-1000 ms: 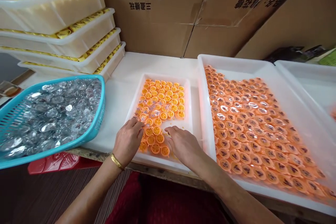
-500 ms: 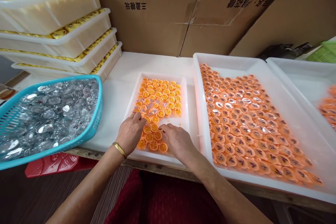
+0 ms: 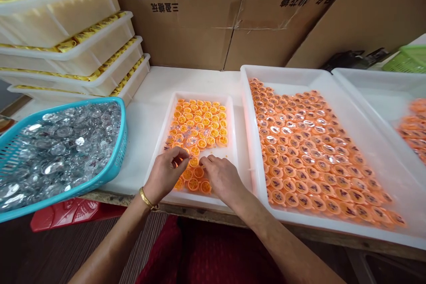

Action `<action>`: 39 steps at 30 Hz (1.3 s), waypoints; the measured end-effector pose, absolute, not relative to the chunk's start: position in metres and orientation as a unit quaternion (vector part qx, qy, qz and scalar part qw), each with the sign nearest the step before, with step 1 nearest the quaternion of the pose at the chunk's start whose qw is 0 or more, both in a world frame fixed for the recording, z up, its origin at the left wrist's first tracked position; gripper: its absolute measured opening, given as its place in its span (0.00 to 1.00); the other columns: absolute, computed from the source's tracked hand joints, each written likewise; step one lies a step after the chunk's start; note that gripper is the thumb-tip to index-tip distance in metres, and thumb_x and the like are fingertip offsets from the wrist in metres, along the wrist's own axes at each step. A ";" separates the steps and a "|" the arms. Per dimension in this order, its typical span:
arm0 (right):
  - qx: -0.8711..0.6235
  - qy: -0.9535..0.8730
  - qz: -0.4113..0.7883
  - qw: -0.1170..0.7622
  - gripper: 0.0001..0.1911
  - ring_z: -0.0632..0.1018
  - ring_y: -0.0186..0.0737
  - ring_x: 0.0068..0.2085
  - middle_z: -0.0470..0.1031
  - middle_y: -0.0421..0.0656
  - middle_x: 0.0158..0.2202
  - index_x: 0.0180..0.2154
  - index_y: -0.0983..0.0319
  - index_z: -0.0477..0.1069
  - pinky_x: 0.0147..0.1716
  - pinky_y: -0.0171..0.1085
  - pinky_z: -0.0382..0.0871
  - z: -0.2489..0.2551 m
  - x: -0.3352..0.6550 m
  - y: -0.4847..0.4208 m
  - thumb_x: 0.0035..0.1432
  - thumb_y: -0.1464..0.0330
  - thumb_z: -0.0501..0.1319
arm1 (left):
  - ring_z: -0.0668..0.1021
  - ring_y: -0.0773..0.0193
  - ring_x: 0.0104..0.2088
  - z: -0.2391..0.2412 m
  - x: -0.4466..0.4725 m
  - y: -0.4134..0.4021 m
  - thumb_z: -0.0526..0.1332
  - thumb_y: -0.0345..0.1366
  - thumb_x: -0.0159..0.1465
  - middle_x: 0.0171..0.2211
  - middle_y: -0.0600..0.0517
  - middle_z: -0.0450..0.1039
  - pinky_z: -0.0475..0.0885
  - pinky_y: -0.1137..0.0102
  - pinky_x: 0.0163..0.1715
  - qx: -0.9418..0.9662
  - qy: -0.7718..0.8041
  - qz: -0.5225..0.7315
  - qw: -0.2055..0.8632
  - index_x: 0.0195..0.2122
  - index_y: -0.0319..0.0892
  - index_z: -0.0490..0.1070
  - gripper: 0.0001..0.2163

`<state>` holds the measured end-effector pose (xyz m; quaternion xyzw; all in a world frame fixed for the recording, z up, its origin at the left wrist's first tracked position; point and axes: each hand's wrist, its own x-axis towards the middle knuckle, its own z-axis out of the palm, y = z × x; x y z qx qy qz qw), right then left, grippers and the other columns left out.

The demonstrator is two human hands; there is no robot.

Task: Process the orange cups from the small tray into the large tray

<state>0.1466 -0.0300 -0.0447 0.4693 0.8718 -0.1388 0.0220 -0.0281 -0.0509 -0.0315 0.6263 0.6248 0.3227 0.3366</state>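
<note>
My left hand (image 3: 169,169), with a gold bangle on the wrist, hovers over the left part of a small white tray (image 3: 233,126). Its thumb and forefinger are pinched together; a tiny thing may be between the tips, too small to name. Close by, my right hand (image 3: 223,178) has its fingers bent and drawn together over the tray's middle, and what they hold, if anything, is hidden. Orange cups (image 3: 193,184) with yellow-orange contents stand in rows in this tray. Small clear, purple-marked pieces (image 3: 191,140) lie on several cups in the middle.
Left stands a turquoise basket (image 3: 124,135) of clear round lids or domes. Behind it rises a stack of white trays (image 3: 89,6) with yellow items. Right, a large white tray (image 3: 254,159) holds rows of orange covered cups (image 3: 304,159). Cardboard boxes (image 3: 196,40) line the back.
My left hand has shifted slightly right and its thumb now shows in a pinch. My right fingers have curled in a little. The whole view has shifted slightly.
</note>
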 end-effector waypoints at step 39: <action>0.505 0.768 -0.337 -0.206 0.05 0.76 0.35 0.32 0.75 0.40 0.30 0.30 0.60 0.66 0.32 0.33 0.66 -0.021 0.177 -0.026 0.57 0.75 0.56 | 0.72 0.70 0.28 -0.019 -0.017 -0.065 0.64 0.36 0.58 0.27 0.54 0.73 0.66 0.75 0.29 0.436 0.516 0.411 0.612 0.31 0.41 0.74 0.04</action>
